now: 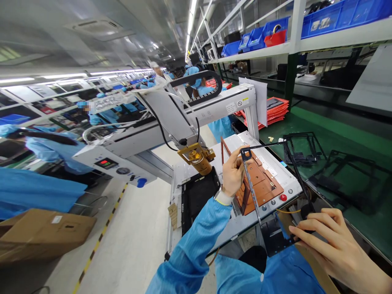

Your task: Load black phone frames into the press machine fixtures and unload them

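Note:
My left hand (233, 171) pinches the far top corner of a thin black plastic frame (254, 192) held up over the machine bed. My right hand (333, 241) grips the frame's near lower corner, fingers curled along its edge. Under the frame lies a copper-brown fixture plate (260, 183) on the white machine table (281, 171). A brass dispensing head (199, 157) hangs from the gantry arm over a black tray (196, 196) to the left. Both my sleeves are blue.
More black frames (301, 147) lie on the green conveyor belt (346, 134) at right. Red trays (275, 110) are stacked behind. A cardboard box (43, 232) sits on the floor at left. People in blue coats work along the far line. Blue bins (263, 34) stand on shelves.

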A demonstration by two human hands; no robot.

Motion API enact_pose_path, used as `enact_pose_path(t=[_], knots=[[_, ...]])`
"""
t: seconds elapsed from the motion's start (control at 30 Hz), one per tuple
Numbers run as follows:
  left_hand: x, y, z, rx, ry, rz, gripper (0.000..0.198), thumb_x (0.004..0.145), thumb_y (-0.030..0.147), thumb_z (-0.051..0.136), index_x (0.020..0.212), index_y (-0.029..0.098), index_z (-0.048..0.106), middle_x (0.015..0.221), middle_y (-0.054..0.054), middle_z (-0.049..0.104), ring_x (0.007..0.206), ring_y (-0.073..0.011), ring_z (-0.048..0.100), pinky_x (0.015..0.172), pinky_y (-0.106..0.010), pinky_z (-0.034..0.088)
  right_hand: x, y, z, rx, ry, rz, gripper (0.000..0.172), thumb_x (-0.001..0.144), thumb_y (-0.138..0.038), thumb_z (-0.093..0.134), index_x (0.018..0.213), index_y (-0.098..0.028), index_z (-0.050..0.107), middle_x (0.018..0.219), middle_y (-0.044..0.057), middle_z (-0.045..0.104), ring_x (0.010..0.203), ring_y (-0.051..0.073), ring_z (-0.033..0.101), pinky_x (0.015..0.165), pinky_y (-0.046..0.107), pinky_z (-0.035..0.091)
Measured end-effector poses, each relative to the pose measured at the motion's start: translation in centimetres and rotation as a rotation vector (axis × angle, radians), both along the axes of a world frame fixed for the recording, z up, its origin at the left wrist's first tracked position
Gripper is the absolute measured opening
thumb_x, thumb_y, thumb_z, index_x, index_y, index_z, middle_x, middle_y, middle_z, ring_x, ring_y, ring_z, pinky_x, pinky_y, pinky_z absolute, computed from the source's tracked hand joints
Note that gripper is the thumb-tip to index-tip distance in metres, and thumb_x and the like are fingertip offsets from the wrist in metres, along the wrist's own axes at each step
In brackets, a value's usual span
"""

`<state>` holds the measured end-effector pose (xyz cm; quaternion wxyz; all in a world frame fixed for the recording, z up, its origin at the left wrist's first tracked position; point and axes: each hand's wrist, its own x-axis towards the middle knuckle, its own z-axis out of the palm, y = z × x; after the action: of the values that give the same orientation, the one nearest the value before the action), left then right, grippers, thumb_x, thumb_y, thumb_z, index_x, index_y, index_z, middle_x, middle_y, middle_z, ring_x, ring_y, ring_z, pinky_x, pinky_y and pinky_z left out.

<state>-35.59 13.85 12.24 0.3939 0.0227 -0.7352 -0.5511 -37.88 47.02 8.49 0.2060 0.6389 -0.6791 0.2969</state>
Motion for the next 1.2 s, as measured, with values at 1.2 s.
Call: enact_pose_path(t=[1.2], knots=[[-0.1,0.0,-0.6,0.030,-0.042,-0.046,0.053,0.104,0.041,0.074,0.151,0.017,0.073,0.106,-0.005,0.082,0.076,-0.0113,0.074,0.082,-0.021,0.064,-0.5,-3.0,-3.0,-0.197,-0.079,-0.187,0.033,0.114,-0.003,0.046,0.124,-0.017,0.073,0.102,0.004,0.069,0.099,0.016,0.055,0.102,0.044,0.032]])
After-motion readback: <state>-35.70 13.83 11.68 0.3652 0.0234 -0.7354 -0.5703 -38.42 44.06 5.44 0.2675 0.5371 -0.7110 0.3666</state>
